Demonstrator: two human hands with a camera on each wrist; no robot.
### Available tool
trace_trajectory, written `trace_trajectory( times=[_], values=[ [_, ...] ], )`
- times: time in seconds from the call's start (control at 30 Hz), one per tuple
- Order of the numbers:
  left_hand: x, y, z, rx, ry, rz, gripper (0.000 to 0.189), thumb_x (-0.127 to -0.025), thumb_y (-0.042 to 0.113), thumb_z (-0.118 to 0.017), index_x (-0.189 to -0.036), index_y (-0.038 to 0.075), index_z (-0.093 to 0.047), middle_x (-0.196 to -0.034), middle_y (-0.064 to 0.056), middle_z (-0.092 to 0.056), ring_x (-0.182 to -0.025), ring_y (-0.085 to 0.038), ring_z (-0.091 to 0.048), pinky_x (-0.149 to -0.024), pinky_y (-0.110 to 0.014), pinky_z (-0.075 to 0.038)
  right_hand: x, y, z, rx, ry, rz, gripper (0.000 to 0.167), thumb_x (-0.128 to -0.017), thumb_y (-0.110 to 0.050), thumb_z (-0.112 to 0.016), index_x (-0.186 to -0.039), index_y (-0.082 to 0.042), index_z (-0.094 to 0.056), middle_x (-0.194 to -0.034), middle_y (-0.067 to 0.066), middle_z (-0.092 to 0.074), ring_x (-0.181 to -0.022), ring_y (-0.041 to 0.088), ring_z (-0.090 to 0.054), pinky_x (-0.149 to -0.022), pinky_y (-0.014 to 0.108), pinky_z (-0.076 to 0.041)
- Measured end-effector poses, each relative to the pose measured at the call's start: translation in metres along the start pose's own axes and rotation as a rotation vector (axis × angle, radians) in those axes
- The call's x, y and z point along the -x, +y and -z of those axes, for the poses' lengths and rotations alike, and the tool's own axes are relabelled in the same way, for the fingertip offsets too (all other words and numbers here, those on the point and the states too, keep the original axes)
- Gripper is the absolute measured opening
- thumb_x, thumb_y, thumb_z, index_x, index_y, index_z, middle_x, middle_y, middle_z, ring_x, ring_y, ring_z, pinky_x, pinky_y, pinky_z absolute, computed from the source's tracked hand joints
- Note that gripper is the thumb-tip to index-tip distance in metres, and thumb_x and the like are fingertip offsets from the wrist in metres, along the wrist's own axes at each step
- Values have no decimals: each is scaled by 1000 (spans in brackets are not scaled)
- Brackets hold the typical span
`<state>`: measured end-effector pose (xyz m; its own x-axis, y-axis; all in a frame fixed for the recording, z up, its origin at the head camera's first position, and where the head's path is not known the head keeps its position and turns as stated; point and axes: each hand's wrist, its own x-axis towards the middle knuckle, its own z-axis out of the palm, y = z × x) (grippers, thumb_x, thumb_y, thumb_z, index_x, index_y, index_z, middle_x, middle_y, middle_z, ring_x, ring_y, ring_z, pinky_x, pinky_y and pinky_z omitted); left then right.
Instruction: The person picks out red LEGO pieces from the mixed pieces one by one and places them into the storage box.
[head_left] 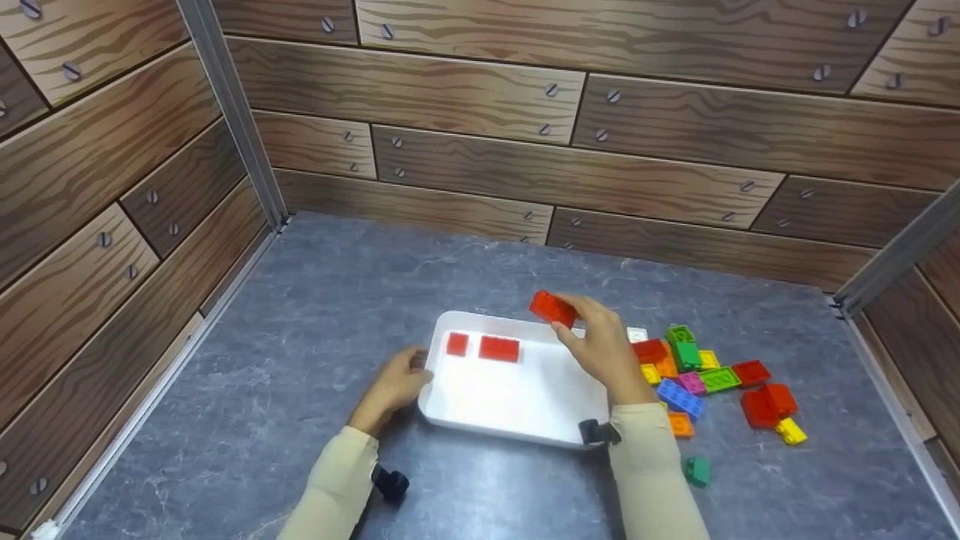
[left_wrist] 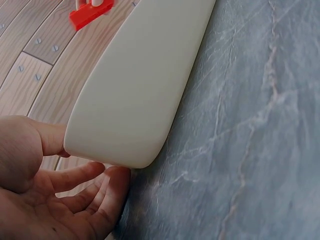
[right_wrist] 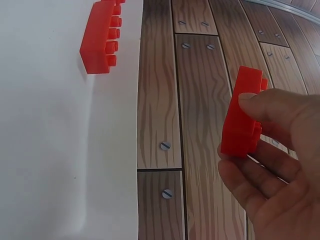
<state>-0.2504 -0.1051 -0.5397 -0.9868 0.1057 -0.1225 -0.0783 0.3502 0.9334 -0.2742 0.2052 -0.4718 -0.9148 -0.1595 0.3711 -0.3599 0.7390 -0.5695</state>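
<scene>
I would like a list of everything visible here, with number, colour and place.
table: one, grey, underneath
walls: three, brown, left, back and right
posts: two, grey, back corners
tray: one, white, on table
bricks inside: two, red, tray's far left
held brick: one, red, near tray's far edge
loose bricks: many, mixed colours, right of tray
wrist devices: two, black, on sleeves
sleeves: two, beige, head view's bottom
left hand: one, gripping tray
right hand: one, holding brick
</scene>
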Motion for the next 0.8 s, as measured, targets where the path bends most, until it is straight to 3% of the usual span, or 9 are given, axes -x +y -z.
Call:
trace_trajectory(
  times=[0.17,0.43,0.8],
  values=[
    [0,0,0,2,2,2,47,-91,-1,-58,-136,-13,-51,-126,-29,-61,-115,-41,-61,-100,-49,-52,-3,2,-4,13,-63,-2,46,-91,-12,-76,-135,-8,-64,-128,13,-67,-111,30,-63,-99,45,-54],
    [0,0,0,4,6,0,48,-90,-1,-58,-137,-12,-51,-126,-28,-62,-114,-40,-61,-101,-49,-52,-2,13,-9,45,-231,-80,46,-92,-10,-75,-137,-11,-63,-130,13,-65,-115,32,-60,-102,49,-51],
    [1,-1,1,14,-5,-12,48,-90,-2,-57,-137,-12,-51,-125,-29,-62,-115,-41,-61,-99,-48,-53,-1,23,-17,56,-400,-151,45,-93,-9,-73,-137,-8,-63,-134,13,-63,-123,33,-57,-107,53,-46]
  ],
)
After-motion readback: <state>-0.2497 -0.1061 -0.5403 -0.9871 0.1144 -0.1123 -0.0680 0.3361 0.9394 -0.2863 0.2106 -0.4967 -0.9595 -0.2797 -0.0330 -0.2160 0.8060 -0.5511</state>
